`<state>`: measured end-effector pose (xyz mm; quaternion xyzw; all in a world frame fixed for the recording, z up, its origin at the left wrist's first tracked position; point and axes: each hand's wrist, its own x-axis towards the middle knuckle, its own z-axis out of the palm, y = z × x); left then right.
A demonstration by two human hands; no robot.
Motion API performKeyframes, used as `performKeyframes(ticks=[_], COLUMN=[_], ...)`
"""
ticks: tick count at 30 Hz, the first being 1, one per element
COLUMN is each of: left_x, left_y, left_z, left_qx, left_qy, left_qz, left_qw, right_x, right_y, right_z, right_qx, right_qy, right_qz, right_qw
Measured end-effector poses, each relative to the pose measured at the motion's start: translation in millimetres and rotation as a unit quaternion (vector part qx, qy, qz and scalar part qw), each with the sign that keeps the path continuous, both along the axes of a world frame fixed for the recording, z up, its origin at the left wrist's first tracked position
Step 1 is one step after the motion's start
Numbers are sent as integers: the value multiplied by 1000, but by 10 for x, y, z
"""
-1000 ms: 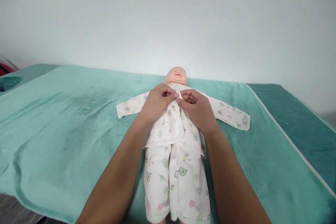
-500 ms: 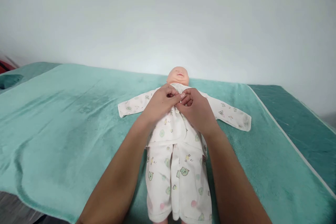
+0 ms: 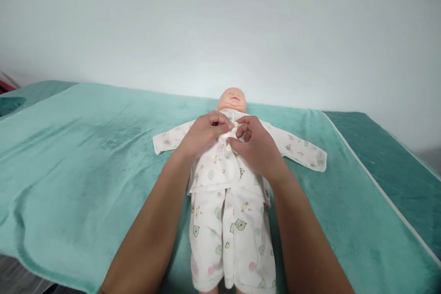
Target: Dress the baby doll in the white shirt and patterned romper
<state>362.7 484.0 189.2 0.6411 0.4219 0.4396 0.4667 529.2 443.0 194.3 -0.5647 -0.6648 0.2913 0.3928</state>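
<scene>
A baby doll (image 3: 232,100) lies on its back, sleeves spread to both sides. It wears a white printed shirt (image 3: 225,177) and matching pants (image 3: 206,234). At the chest, my left hand (image 3: 206,132) pinches the shirt's front edge between thumb and fingertips, close by an upper button (image 3: 236,124). My right hand (image 3: 257,146) is at the other side of the front opening, with thumb and index finger apart and the other fingers curled. A lower button (image 3: 228,147) shows beside the right thumb. Part of the shirt's chest is hidden under both hands.
A light green blanket (image 3: 86,156) lies under the doll, over a darker green cover (image 3: 389,147) seen at the right. Behind stands a white wall (image 3: 220,32). A red item (image 3: 6,86) shows at the far left edge, and grey floor (image 3: 17,275) at bottom left.
My hands were together at the chest, fingertips touching; now they have drawn slightly apart. My right thumb and finger have parted, and the upper button has come into sight between the hands.
</scene>
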Motion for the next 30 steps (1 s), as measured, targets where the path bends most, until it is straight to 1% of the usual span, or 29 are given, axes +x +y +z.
performKeyframes(ticks=[3,7,11,14,17,20,22,24,27,30], left_x=[7,22,37,64,86,87,82,78,78,81], left_y=[-29,-44,-54,-68,-79,-87,-93,-100,-116,-130], left_z=[12,25,41,47,48,49,52,58,75,92], left_qx=[13,26,33,28,29,33,32,28,24,27], left_qy=[32,48,46,14,1,13,22,27,33,43], left_qz=[17,22,12,12,17,18,19,19,21,24], left_qw=[999,998,998,999,999,999,999,999,999,998], right_x=[-50,-135,-179,-200,-174,-79,-6,49,94,136], right_y=[-55,-122,-156,-153,-124,-81,-57,-43,-42,-60], right_z=[41,130,187,171,141,143,159,173,181,193], right_qx=[-2,11,-11,3,21,17,-13,-55,-103,-129], right_qy=[-68,-196,-287,-317,-299,-230,-166,-116,-84,-72], right_qz=[-39,-82,-91,-97,-96,-65,-44,-30,0,41], right_qw=[997,977,954,944,949,971,985,991,991,988])
